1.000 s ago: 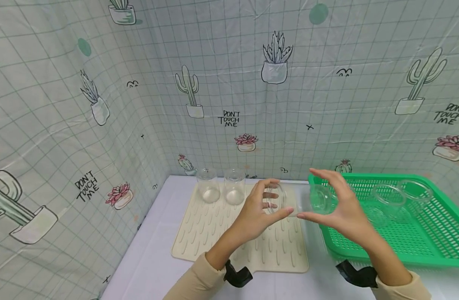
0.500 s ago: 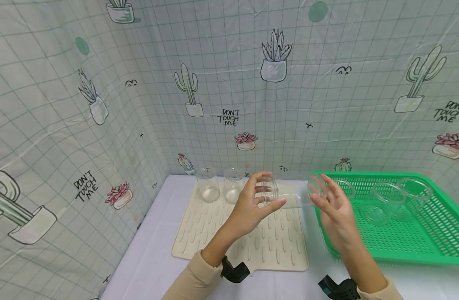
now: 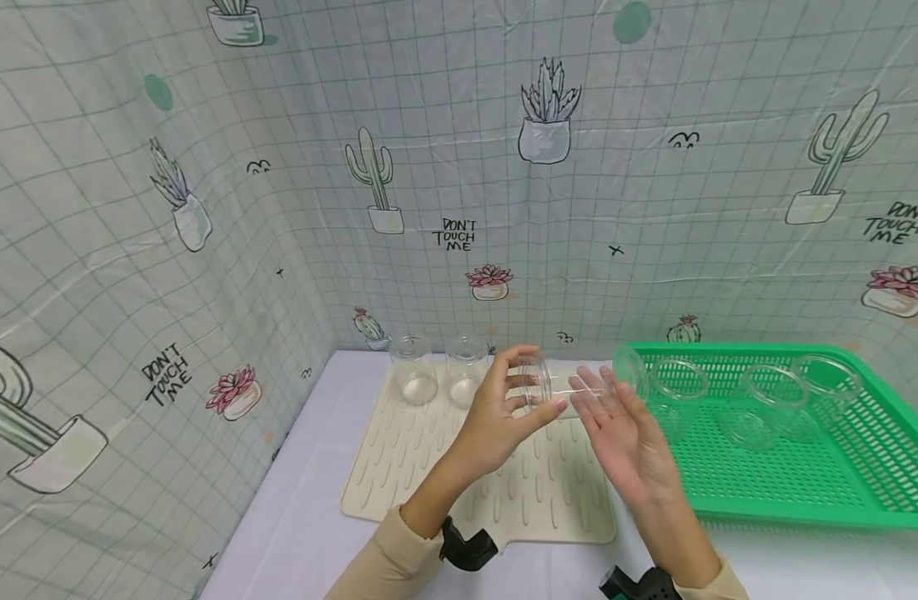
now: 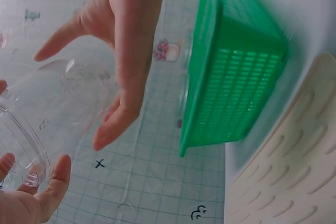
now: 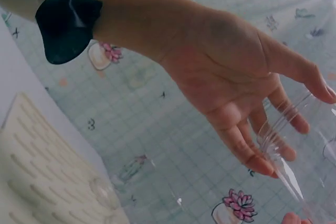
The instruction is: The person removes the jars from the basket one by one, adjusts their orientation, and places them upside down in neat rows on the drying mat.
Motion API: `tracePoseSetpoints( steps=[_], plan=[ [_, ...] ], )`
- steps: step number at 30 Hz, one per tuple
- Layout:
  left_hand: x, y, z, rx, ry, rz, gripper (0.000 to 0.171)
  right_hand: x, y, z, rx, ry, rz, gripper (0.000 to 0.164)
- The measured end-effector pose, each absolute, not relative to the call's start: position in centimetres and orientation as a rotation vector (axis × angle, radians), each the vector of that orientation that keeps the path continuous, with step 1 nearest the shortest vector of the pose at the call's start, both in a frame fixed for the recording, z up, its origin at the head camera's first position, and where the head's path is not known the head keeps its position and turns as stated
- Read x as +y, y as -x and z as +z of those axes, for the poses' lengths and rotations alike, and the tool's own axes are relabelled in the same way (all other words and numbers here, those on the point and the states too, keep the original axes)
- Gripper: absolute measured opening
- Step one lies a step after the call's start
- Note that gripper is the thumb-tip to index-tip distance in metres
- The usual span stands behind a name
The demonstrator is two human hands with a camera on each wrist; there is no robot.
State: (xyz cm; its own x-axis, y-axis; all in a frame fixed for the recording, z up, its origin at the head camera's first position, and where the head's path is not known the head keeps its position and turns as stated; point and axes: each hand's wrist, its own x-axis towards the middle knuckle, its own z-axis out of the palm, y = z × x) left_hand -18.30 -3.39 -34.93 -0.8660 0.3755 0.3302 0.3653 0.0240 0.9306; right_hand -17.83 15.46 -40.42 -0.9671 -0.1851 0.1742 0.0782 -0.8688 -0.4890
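Observation:
A clear jar (image 3: 562, 380) is held sideways above the mat, its ringed rim toward the left and its base toward the right. My left hand (image 3: 496, 412) grips the rim end, with the thumb in front and the fingers round the far side. In the right wrist view the left hand (image 5: 226, 82) holds that rim. Near the other end my right hand (image 3: 634, 446) lies palm up, its fingers extended beside the jar body. The left wrist view has the right hand (image 4: 134, 35) spread near the base; whether it touches the jar I cannot tell.
Two clear jars (image 3: 415, 375) stand at the back left of a cream ridged mat (image 3: 421, 458). To the right, several more clear jars (image 3: 777, 392) sit in a green perforated basket (image 3: 804, 500). A cactus-printed sheet (image 3: 459, 125) hangs behind the white table (image 3: 293, 500).
My right hand has turned from a wide spread around the jar's base to palm up, moving left along the jar. The left hand keeps its grip on the rim and has shifted slightly left.

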Motion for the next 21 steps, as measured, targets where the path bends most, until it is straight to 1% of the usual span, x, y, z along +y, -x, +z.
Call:
tracePoseSetpoints(
  steps=[5, 8, 11, 17, 21],
  plan=[
    [-3.3, 19.4, -36.7, 2.254, -0.814, 2.034, 0.058, 15.0, 18.0, -40.4, 0.463, 0.249, -2.945, 0.064],
    [-3.4, 19.6, -37.0, 2.256, -0.803, 2.033, 0.059, 14.8, 18.1, -40.4, 0.409, 0.235, -2.952, 0.064],
    [-3.5, 19.4, -36.6, 2.235, -0.790, 2.047, 0.058, 14.6, 18.1, -40.5, 0.389, 0.214, -2.955, 0.063],
    [-3.8, 18.0, -34.5, 2.211, -0.756, 2.067, 0.055, 14.4, 18.2, -40.5, 0.407, 0.181, -2.951, 0.064],
    [-4.0, 18.0, -34.4, 2.213, -0.751, 2.056, 0.056, 14.4, 18.3, -40.4, 0.460, 0.183, -2.944, 0.065]
  ],
)
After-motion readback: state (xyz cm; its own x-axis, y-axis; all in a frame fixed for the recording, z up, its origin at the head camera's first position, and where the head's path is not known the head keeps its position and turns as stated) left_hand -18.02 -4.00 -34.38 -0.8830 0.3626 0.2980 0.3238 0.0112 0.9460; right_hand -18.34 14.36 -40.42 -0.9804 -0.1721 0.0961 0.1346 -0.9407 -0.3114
